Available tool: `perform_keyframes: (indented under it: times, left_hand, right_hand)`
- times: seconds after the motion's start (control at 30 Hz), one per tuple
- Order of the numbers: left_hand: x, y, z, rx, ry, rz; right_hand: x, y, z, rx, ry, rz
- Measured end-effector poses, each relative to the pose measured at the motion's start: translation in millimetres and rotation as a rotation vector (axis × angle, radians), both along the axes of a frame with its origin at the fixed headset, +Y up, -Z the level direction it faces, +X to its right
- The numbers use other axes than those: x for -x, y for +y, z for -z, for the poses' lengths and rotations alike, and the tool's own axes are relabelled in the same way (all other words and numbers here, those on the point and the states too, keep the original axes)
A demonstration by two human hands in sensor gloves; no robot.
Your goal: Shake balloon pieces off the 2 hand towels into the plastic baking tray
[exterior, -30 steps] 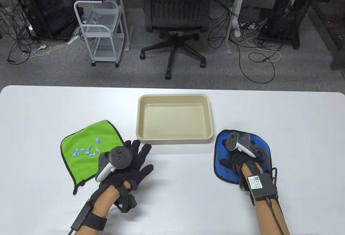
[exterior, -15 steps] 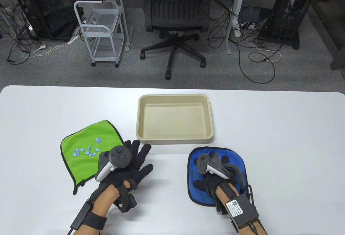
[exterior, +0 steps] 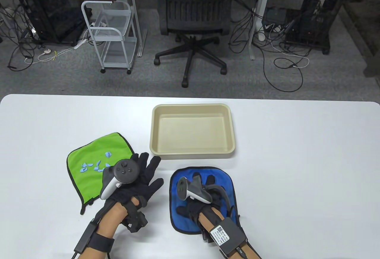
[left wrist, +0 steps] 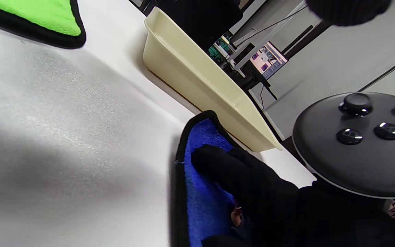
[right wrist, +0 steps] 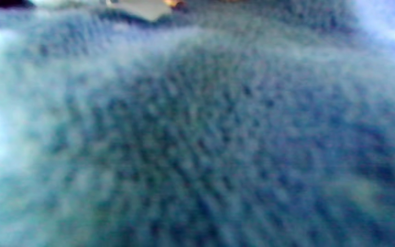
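The green hand towel (exterior: 92,149) lies flat at the left with several light-blue balloon pieces (exterior: 95,166) on it. My left hand (exterior: 142,175) rests on the table at the towel's right edge, fingers spread and holding nothing. The blue hand towel (exterior: 178,181) lies just in front of the beige plastic baking tray (exterior: 191,106). My right hand (exterior: 198,195) presses flat on it with straight fingers. The left wrist view shows the blue towel (left wrist: 204,192) under the right hand's fingers (left wrist: 245,175), close to the tray (left wrist: 197,79). The right wrist view is filled with blurred blue towel (right wrist: 197,137).
The white table (exterior: 297,152) stretches to the right of the tray and the blue towel. Beyond its far edge stand an office chair (exterior: 193,12), a white cart (exterior: 112,33) and cables on the floor.
My right hand has slid the blue towel leftward and toward me, from the tray's right side to in front of it. My left hand has shifted slightly left.
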State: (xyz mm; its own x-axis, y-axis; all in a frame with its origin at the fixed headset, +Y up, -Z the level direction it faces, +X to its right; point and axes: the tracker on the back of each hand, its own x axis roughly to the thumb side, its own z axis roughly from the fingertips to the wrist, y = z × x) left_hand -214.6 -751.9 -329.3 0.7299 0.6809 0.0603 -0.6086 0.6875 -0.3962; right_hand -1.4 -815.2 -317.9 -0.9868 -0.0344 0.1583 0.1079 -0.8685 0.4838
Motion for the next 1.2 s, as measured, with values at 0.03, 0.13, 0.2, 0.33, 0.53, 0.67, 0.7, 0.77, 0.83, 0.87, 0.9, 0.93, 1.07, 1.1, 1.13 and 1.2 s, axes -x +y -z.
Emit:
perform_keyframes:
  times: [0.03,0.13,0.2,0.33,0.53,0.67,0.7,0.77,0.83,0.87,0.9,0.93,1.07,1.1,1.13,1.2]
  left_hand:
    - [0.8,0.2,0.1,-0.001,0.002,-0.002]
    - [1.7,0.6,0.1,-0.002,0.003,-0.004]
    - [1.5,0.7,0.1,-0.002,0.003,-0.004]
    - [1.0,0.5,-0.1,-0.003,0.0,0.0]
    - [0.4,0.3,-0.6,-0.002,-0.001,0.003]
    - [-0.1,0.1,-0.7,-0.005,-0.002,0.0]
    - [-0.4,-0.1,-0.7,-0.005,-0.003,0.001]
    - [-1.7,-0.9,-0.7,-0.003,-0.008,0.005]
    - [-3.6,-1.7,-0.9,-0.002,-0.014,0.015]
    - [-4.4,-1.9,-1.1,-0.002,-0.016,0.017]
    - [-5.5,-2.1,-1.1,-0.004,-0.018,0.02]
    - [-6.5,-2.2,-1.2,-0.004,-0.02,0.023]
    - [-10.7,-4.2,-1.9,-0.002,-0.03,0.038]
    - [-11.4,-4.8,-2.0,-0.001,-0.032,0.039]
    - [-12.1,-5.4,-2.1,-0.001,-0.034,0.044]
    - [-12.9,-6.6,-1.9,-0.001,-0.036,0.052]
  right_hand:
    - [1.7,-0.3,-0.3,-0.003,0.002,0.001]
    - [4.8,-0.3,-0.3,-0.003,0.007,0.005]
    - [6.1,0.1,0.0,-0.005,0.015,0.011]
    - [10.3,-0.7,-0.8,-0.02,0.025,0.018]
    - [9.6,7.5,2.2,-0.03,0.029,0.051]
    - [-7.6,45.8,7.2,-0.177,0.012,0.143]
    - [-16.8,56.7,9.4,-0.216,0.0,0.154]
    - [-39.1,72.8,14.0,-0.287,-0.035,0.174]
    - [-68.8,81.2,20.8,-0.38,-0.103,0.2]
    - [-84.0,81.2,24.3,-0.417,-0.142,0.205]
    - [-98.9,78.7,27.3,-0.448,-0.18,0.209]
    - [-109.5,74.8,29.4,-0.465,-0.213,0.216]
    - [-132.3,51.2,36.5,-0.369,-0.272,0.25]
    - [-132.7,46.6,38.0,-0.349,-0.274,0.251]
    - [-132.3,42.2,39.2,-0.334,-0.277,0.247]
    - [-130.1,34.2,40.8,-0.3,-0.273,0.228]
